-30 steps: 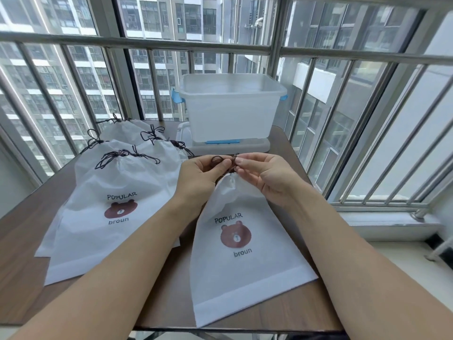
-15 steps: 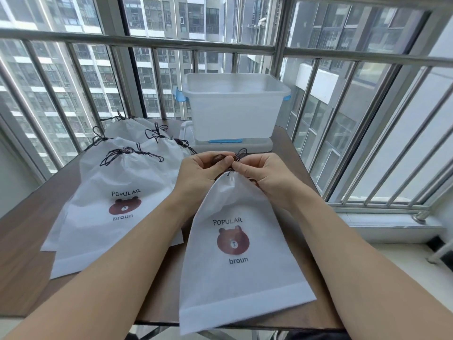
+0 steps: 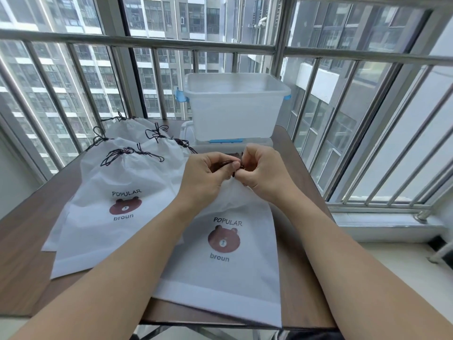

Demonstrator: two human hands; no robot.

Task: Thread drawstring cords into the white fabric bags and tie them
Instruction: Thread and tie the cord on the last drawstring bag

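A white fabric bag (image 3: 228, 273) with a brown bear print lies flat on the wooden table (image 3: 22, 241) in front of me, its gathered mouth pointing away. My left hand (image 3: 208, 175) and my right hand (image 3: 262, 173) meet at that mouth, and both pinch the dark drawstring cord (image 3: 236, 165), which shows only as a short loop between the fingertips. To the left lies a pile of several more white bags (image 3: 115, 200) with dark cords (image 3: 130, 153) tied at their gathered tops.
A translucent plastic storage box (image 3: 235, 106) with blue clips stands on its lid at the table's far edge, just beyond my hands. Metal railing bars (image 3: 157, 47) and windows enclose the far and right sides. The near bag overhangs the table's front edge.
Both hands stay at the bag's mouth and have worked the cord, whose loop now looks tighter between the fingertips. The bag's top is more bunched under my right hand.
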